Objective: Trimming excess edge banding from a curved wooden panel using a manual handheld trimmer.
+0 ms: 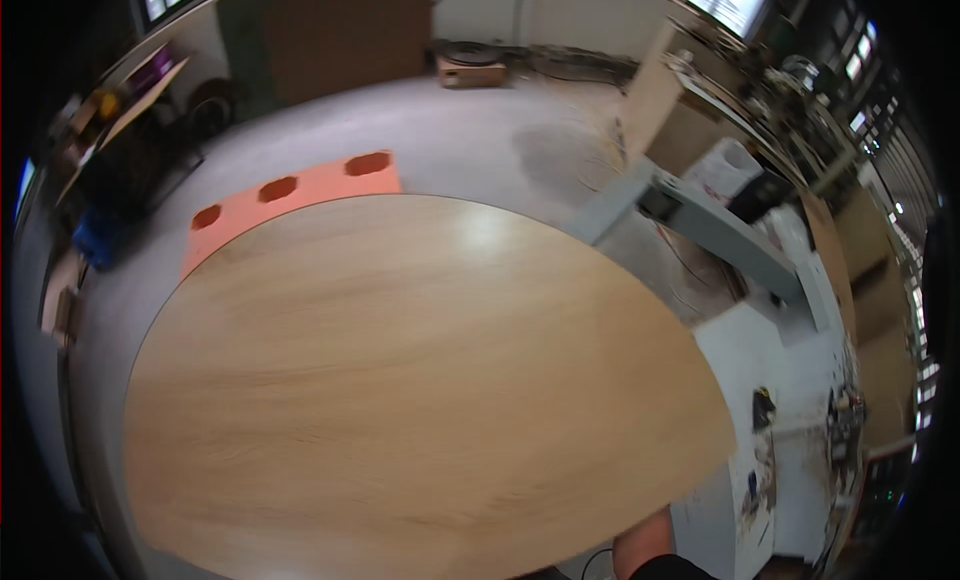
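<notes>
A large wood-grain board (430,380), pale tan and smooth, fills most of the head view. Its edges look curved near the rim of the picture. At the lower right my right forearm (645,545), in a dark sleeve, reaches up to the near edge of the board. The hand itself is hidden behind or under the panel, so its fingers do not show. My left hand is not in view.
An orange sheet (320,183) with three dark cutouts shows beyond the board's far edge. To the right stand a grey metal frame (725,235) and a white bench (790,450) with small tools. Wooden cabinets (668,125) stand at the far right.
</notes>
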A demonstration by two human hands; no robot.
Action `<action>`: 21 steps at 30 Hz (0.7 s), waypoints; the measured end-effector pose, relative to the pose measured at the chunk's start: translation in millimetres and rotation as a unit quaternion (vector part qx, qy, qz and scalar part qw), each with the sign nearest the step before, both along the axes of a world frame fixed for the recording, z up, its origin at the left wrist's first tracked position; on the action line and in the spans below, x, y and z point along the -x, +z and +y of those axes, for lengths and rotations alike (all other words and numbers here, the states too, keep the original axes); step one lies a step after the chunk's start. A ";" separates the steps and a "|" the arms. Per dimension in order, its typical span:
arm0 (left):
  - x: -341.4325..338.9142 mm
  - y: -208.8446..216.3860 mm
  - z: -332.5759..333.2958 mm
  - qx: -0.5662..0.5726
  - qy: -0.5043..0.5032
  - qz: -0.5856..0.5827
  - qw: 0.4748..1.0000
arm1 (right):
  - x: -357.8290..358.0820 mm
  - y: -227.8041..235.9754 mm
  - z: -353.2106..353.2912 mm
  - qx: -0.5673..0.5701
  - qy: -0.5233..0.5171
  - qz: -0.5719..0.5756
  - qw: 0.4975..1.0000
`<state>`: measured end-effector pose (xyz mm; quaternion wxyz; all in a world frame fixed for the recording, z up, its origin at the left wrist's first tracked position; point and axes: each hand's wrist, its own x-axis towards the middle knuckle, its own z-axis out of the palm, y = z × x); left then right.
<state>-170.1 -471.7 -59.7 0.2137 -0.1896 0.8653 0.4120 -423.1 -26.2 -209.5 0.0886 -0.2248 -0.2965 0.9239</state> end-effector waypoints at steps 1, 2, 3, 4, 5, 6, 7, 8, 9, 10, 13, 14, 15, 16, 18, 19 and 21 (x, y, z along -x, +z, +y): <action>9.2 -1.3 16.1 -0.027 -0.036 0.014 0.999 | -8.5 3.8 11.7 -0.003 -0.006 0.016 1.000; 15.8 -0.9 33.6 -0.061 -0.078 0.027 0.995 | -20.0 9.8 25.6 -0.014 -0.012 0.034 0.999; 22.5 0.6 51.9 -0.098 -0.122 0.042 0.987 | -33.8 16.6 40.9 -0.032 -0.015 0.056 0.998; 29.1 5.0 69.6 -0.135 -0.169 0.062 0.974 | -48.2 24.4 55.2 -0.049 -0.019 0.076 0.996; 34.6 12.3 85.4 -0.173 -0.217 0.089 0.957 | -66.2 33.3 69.8 -0.061 -0.021 0.094 0.993; 41.1 19.9 100.1 -0.209 -0.270 0.126 0.932 | -90.5 42.2 86.0 -0.064 -0.045 0.093 0.993; 51.2 32.4 111.0 -0.230 -0.320 0.186 0.900 | -111.3 53.9 107.2 0.021 -0.047 0.072 0.996; 63.0 47.3 119.9 -0.215 -0.363 0.273 0.865 | -138.4 65.1 129.8 0.105 -0.048 0.052 0.992; 78.6 63.2 126.1 -0.165 -0.381 0.356 0.837 | -171.4 76.3 148.2 0.103 -0.068 0.054 0.991; 103.4 87.0 133.4 -0.026 -0.387 0.431 0.815 | -207.8 89.7 168.9 0.080 -0.080 0.021 0.993; 177.0 96.7 141.0 0.268 -0.144 0.440 0.845 | -313.2 140.2 219.1 0.037 -0.108 -0.043 0.993; 188.8 93.8 149.0 0.266 -0.097 0.386 0.878 | -352.8 155.6 240.2 0.000 -0.084 -0.058 0.995; 193.4 82.0 147.8 0.310 -0.099 0.333 0.885 | -382.9 169.4 255.3 -0.035 -0.058 -0.070 0.995; 197.5 72.8 144.4 0.361 -0.097 0.277 0.885 | -403.8 192.7 259.2 -0.057 -0.059 -0.100 0.992; 191.7 86.8 158.4 0.363 -0.141 0.256 0.885 | -458.3 225.4 274.9 -0.098 -0.092 -0.139 0.981; 186.8 94.2 162.5 0.377 -0.162 0.234 0.881 | -484.1 236.9 280.1 -0.136 -0.100 -0.169 0.971; 176.7 91.4 155.7 0.378 -0.179 0.227 0.879 | -528.3 244.9 289.2 -0.122 -0.127 -0.174 0.969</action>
